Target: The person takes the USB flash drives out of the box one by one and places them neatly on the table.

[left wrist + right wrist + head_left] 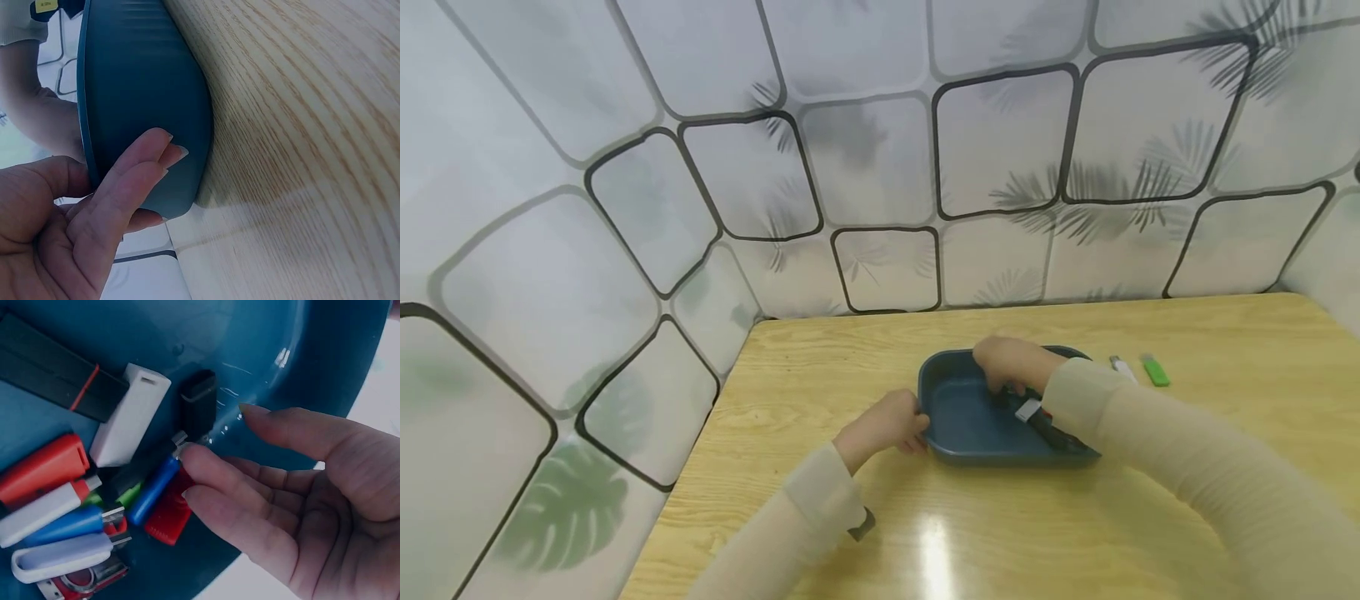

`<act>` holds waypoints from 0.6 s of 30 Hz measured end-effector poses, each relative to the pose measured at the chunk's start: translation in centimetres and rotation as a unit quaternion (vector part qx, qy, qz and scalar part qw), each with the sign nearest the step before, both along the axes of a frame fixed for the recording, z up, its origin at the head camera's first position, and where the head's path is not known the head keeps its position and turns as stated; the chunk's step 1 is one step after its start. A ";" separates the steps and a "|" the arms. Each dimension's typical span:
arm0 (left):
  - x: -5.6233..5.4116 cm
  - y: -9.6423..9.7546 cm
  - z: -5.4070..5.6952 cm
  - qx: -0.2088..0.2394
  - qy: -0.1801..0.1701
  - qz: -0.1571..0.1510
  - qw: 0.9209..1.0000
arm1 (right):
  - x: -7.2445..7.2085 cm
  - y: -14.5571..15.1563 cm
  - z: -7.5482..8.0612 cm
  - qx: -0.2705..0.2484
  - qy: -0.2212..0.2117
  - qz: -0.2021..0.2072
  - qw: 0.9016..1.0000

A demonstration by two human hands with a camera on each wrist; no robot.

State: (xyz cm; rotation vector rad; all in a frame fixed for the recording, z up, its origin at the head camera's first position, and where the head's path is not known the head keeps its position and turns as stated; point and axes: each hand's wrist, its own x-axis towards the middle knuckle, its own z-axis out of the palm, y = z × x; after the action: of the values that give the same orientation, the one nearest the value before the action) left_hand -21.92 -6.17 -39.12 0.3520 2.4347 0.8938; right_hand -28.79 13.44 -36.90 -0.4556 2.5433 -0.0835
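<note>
A dark blue plastic tray (964, 417) sits on the wooden table. My left hand (887, 419) holds its left end, thumb over the rim and fingers along the outer wall (140, 75). Inside the tray is my right hand (275, 487), thumb and fingers apart with nothing between them. Its fingertips are right at a blue USB stick (154, 490) and a red one (170, 515). Around these lie a black stick (199, 403), a white one (131, 415), a larger red one (47, 469) and several more USB sticks in a pile.
Beyond the tray's right side, a green USB stick (1155, 370) and a white one (1122, 367) lie on the table (820, 358). Patterned fabric walls (880, 167) stand behind and to the left of the table.
</note>
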 end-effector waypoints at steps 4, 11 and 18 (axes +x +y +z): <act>0.2 0.1 -0.2 0.001 0.001 -0.002 1.000 | -0.2 -0.1 -1.0 0.009 -0.007 -0.007 1.000; 0.5 0.0 0.0 0.000 -0.002 0.001 1.000 | 0.2 -0.9 -2.1 0.025 0.000 0.000 1.000; 0.3 0.0 0.1 0.006 -0.002 -0.003 1.000 | 0.5 -1.5 -1.7 0.031 0.000 0.004 1.000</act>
State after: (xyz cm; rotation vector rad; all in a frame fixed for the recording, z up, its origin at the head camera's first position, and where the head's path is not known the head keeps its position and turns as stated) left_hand -21.66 -6.20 -39.04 0.3622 2.4245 0.9053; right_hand -28.26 11.97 -38.58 -0.4422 2.5369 -0.0013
